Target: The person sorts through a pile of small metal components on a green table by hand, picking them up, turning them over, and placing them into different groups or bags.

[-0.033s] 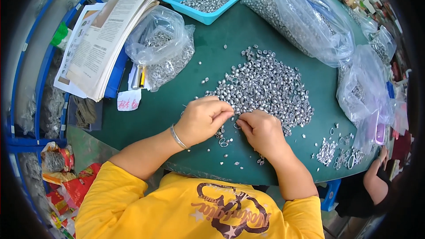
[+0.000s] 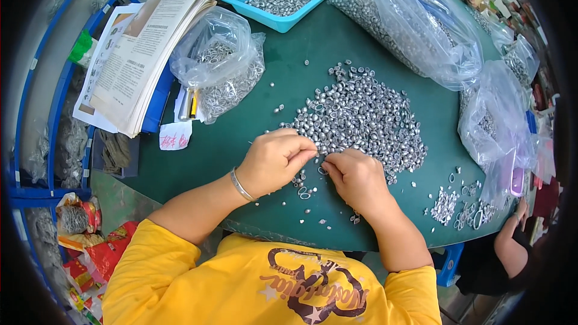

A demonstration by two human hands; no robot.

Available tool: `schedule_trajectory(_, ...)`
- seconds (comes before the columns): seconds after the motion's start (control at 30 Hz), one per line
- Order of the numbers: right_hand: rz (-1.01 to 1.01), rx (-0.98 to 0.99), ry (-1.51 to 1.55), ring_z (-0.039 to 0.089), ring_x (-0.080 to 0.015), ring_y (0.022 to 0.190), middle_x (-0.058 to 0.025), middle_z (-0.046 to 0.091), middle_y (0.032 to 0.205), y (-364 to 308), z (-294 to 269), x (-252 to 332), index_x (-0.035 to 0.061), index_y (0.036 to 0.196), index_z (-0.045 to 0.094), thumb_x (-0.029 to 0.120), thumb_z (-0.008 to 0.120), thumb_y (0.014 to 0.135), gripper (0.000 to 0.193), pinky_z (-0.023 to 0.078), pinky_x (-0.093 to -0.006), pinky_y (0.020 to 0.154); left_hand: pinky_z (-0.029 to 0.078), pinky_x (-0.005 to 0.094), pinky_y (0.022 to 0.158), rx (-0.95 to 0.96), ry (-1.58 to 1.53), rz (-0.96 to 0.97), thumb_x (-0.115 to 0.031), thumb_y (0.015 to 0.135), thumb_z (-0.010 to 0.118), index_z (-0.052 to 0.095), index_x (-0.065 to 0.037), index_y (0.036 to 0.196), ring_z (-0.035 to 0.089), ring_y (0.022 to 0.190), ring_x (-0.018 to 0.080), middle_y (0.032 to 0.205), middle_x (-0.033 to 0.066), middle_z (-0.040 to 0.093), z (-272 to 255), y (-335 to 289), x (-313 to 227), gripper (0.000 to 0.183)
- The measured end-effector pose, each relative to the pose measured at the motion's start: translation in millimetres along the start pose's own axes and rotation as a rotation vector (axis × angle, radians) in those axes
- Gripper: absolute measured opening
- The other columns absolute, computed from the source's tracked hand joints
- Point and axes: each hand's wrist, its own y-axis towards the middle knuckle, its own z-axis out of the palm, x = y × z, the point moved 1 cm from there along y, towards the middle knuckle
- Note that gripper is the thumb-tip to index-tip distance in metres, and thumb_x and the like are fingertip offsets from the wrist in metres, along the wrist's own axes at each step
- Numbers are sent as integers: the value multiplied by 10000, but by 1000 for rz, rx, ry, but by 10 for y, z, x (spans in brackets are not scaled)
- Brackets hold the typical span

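Observation:
My left hand (image 2: 276, 161), with a silver bangle (image 2: 242, 185) at its wrist, is closed in a pinch at the near left edge of a heap of small silver metal pieces (image 2: 367, 120). Close beside it, my right hand (image 2: 361, 179) also pinches with thumb and forefinger, its tips a little apart from the left ones. A small oval ring (image 2: 323, 171) shows at the right fingertips; whether it is gripped or lies on the table is unclear. Whatever the left fingertips hold is too small to make out. Several loose rings (image 2: 306, 193) and bits lie just below the hands on the green table (image 2: 241, 229).
A blue basket (image 2: 283, 23) of metal pieces stands at the back. Clear bags of metal parts sit left (image 2: 232, 84) and right (image 2: 415, 30). Papers (image 2: 141, 60) lean at the left. Small parts (image 2: 444, 206) lie near right. Other people (image 2: 512, 247) are at the right.

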Motion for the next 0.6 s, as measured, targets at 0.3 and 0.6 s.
schedule_trajectory(0.3, 280, 52, 1660, 368, -46, 428, -19, 533, 605, 63, -220, -289, -12, 736, 594, -14, 554, 756, 45, 264, -193, 379, 458, 313, 519, 89, 276, 234, -77, 660, 661, 643, -92, 790, 549, 590, 226, 639, 51, 517, 187, -111, 94, 132)
schedule_trajectory(0.6, -149, -130, 136, 580, -258, 593, -81, 575, 641, 68, 73, -14, 56, 768, 622, 113, 624, 728, 69, 471, -345, 527, 334, 185, 413, -9, -1145, -616, -79, 825, 539, 570, -12, 835, 408, 508, 74, 601, -17, 467, -178, -32, 136, 74)
